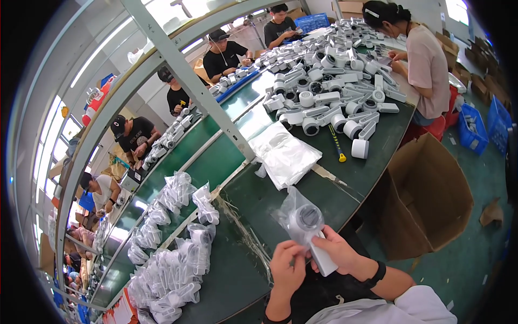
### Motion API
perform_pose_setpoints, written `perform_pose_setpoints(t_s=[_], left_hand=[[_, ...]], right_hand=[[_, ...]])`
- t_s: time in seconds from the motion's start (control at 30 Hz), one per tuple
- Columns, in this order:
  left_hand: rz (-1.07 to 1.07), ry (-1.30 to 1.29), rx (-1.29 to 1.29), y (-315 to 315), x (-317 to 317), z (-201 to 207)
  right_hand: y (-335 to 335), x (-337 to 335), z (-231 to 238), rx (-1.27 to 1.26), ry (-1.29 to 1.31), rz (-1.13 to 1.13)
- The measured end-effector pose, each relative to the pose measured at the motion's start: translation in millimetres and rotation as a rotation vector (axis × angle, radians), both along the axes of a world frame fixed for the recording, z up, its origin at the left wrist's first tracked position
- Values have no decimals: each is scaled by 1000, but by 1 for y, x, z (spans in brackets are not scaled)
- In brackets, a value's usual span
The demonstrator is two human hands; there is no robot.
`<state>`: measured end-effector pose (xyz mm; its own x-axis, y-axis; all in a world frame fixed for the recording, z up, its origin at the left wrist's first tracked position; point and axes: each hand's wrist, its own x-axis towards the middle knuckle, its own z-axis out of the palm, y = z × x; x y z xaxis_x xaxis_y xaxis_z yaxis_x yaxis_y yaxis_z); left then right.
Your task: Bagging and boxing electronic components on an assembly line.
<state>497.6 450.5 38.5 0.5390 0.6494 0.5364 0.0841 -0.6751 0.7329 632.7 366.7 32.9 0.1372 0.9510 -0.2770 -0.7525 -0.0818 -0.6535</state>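
**Right hand grips a white handheld device, its round head inside a clear bag**

The right hand (341, 252) is closed around the handle of the white device (327, 262), which it holds tilted above the near edge of the table, the round, dark-faced head pointing away from the person. A clear plastic bag (286, 214) covers that head, while the lower handle is bare. The left hand (287, 267) is beside the handle, thumb and fingertips drawn close together near the bag's lower edge — whether film is caught between them, I cannot tell. A black band (376, 274) circles the right wrist.

Just beyond the bagged head, a stack of flat clear bags (283, 155) lies on the dark green table (245, 189). To its right are a slim tool with a yellow and dark handle (337, 144) and one white device standing apart from the large heap of unbagged devices (329, 102) behind it. On the left, many wrapped devices (175, 270) lie piled in clear film, beside a green conveyor belt (213, 156).

An open cardboard box (402, 216) is on the right, below table height. Farther out, a co-worker in a pale pink top (429, 70) bends over the heap's far right side — others sit along the belt's opposite edge.
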Motion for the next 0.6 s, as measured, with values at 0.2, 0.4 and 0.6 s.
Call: perform_pose_setpoints(t_s=[0.2, 0.4, 0.6], left_hand=[[-4, -103, 85, -13, -6, 13], [-403, 68, 194, -23, -12, 21], [-23, -330, -485, -7, -26, 12]], right_hand=[[2, -4, -1, -23, -272, -126], [11, -6, -15, 107, -635, -287], [11, -18, -17, 75, -732, -245]])
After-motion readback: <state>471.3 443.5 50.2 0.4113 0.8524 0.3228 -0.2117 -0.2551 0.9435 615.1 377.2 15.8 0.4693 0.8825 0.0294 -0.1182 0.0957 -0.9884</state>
